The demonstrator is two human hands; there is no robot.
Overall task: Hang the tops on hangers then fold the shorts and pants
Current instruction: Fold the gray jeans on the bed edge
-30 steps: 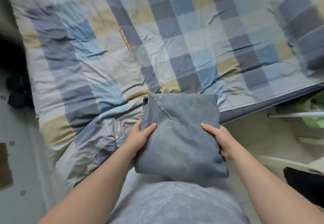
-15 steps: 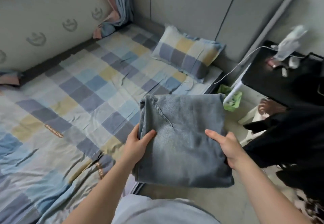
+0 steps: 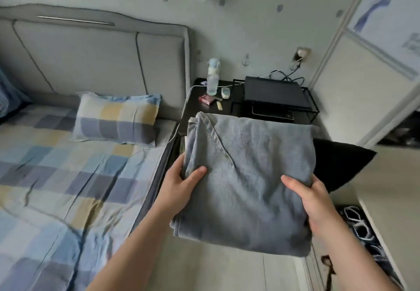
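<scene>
A folded pair of grey-blue denim pants (image 3: 247,177) is held flat in the air in front of me, over the gap between the bed and a black nightstand. My left hand (image 3: 181,182) grips its left edge with the thumb on top. At the right edge, my right hand (image 3: 311,197) clamps it the same way, thumb lying on the cloth. The fingers of both hands are hidden under the pants. No hangers or tops are in view.
The bed with a checked sheet (image 3: 56,177) and a checked pillow (image 3: 118,117) lies to the left. Behind the pants stands a black nightstand (image 3: 227,108) with a bottle (image 3: 213,79), small items and a black box (image 3: 272,90). Dark cloth (image 3: 341,165) lies at the right, near a wardrobe door (image 3: 363,86).
I have turned to the right, away from the bed, carrying the folded pants with both hands. The pants have moved from over the bed's edge to in front of the nightstand.
</scene>
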